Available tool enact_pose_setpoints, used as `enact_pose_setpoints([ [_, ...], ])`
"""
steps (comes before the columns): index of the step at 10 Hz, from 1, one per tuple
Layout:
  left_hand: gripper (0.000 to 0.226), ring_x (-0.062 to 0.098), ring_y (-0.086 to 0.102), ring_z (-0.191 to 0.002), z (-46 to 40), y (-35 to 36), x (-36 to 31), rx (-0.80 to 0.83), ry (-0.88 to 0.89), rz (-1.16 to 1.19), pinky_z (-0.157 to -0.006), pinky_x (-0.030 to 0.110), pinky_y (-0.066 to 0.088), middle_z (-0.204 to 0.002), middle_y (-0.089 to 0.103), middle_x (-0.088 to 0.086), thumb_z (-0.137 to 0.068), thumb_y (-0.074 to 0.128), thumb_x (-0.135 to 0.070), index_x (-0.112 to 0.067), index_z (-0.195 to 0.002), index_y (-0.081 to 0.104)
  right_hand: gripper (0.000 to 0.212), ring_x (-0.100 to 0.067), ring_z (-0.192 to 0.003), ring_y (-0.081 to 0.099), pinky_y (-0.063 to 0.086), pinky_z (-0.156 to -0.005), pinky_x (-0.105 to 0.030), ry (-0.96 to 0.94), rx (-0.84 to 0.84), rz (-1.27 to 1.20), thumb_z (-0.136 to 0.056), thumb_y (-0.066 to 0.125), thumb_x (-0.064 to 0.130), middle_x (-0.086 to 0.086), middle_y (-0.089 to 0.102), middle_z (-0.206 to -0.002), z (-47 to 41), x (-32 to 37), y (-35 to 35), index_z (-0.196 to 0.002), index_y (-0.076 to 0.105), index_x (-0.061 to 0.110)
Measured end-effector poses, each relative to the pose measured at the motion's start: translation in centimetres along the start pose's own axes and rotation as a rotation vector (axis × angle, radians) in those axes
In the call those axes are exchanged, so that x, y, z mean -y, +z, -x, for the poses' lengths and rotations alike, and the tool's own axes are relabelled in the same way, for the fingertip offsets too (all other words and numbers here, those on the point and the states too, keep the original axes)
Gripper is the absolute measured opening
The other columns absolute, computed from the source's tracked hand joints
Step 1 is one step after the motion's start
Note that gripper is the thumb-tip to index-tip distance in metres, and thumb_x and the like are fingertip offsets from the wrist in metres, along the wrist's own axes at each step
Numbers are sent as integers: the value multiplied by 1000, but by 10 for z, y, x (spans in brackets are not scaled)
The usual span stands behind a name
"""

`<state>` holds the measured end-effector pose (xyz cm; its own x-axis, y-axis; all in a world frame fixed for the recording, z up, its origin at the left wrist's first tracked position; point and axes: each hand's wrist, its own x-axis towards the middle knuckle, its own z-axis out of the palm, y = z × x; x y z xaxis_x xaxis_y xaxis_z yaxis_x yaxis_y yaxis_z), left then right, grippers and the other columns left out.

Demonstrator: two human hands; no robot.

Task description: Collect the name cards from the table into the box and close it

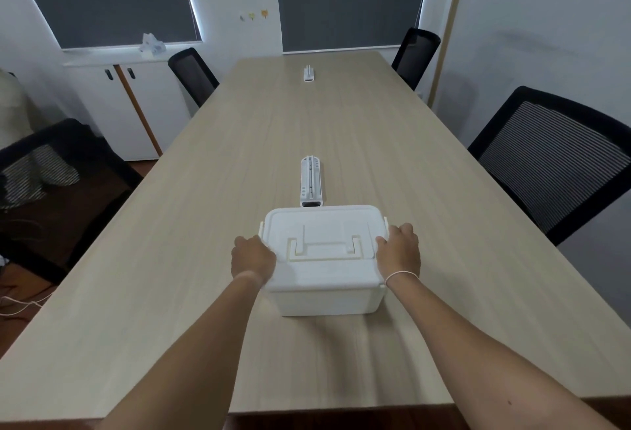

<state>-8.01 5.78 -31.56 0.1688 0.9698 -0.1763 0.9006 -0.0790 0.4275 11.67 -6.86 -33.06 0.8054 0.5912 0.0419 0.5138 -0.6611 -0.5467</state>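
- The white box (324, 269) sits on the worktop (426, 190) near its close edge, lid on.
- The left hand (253, 259) and right hand (399, 248) each have their grip clamped on a lid side, seemingly at the latches.
- No name cards lie loose; only two white holders (311, 181) remain, so the task looks nearly finished.

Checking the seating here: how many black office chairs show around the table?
4. Two left of the table: near chair, far chair. Two on the right: near chair, far chair. Others may sit outside the frame.
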Motion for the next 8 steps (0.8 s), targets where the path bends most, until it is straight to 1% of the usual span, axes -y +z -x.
enact_pose_setpoints([
  [2, 31, 37, 51, -113, 2, 3, 1, 2, 42, -71, -91, 38, 45, -125, 45, 22, -90, 36, -8, 0, -115, 52, 31, -33, -114, 47, 44, -88, -40, -22, 12, 74, -96, 42, 20, -16, 47, -123, 1, 1, 0, -113, 55, -2],
  [3, 31, 38, 48, -118, 5, 3, 1, 1, 81, -122, -94, 40, 42, -128, 42, 21, -95, 34, -11, 0, -121, 46, 33, -33, -116, 47, 43, -89, -39, -30, 30, 91, -96, 39, 21, -16, 46, -126, 3, 1, -2, -119, 51, 0],
  [4, 33, 36, 46, -120, 9, 2, 1, 2, 119, -199, -93, 40, 42, -131, 42, 20, -96, 34, -13, 0, -125, 40, 35, -33, -118, 47, 42, -91, -39, -42, 71, 130, -96, 38, 21, -16, 46, -129, 5, 2, -6, -124, 47, 2],
  [5, 41, 37, 45, -120, 9, 1, 1, 11, 158, -256, -95, 41, 41, -133, 41, 19, -97, 31, -17, -1, -135, 33, 42, -33, -121, 45, 42, -93, -39, -51, 107, 151, -96, 38, 23, -15, 44, -132, 5, 1, -10, -133, 41, 5],
  [6, 50, 38, 43, -123, 13, -7, -5, 31, 196, -237, -99, 43, 39, -136, 39, 20, -98, 29, -23, -3, -144, 25, 52, -32, -124, 44, 41, -96, -39, -85, 143, 203, -96, 39, 30, -13, 41, -138, 3, 3, -15, -143, 30, 8],
  [7, 49, 37, 40, -127, 13, -23, -13, 15, 228, -199, -101, 44, 37, -138, 39, 18, -98, 31, -26, -5, -142, 30, 53, -31, -125, 43, 40, -96, -39, -139, 129, 232, -96, 39, 34, -11, 38, -140, 0, 13, -22, -142, 30, 9],
  [8, 48, 36, 40, -129, 10, -42, -21, -1, 287, -191, -103, 44, 37, -143, 37, 16, -98, 32, -27, -5, -140, 33, 56, -29, -130, 39, 38, -100, -40, -196, 145, 214, -96, 38, 37, -9, 35, -144, -6, 30, -33, -144, 28, 11],
])
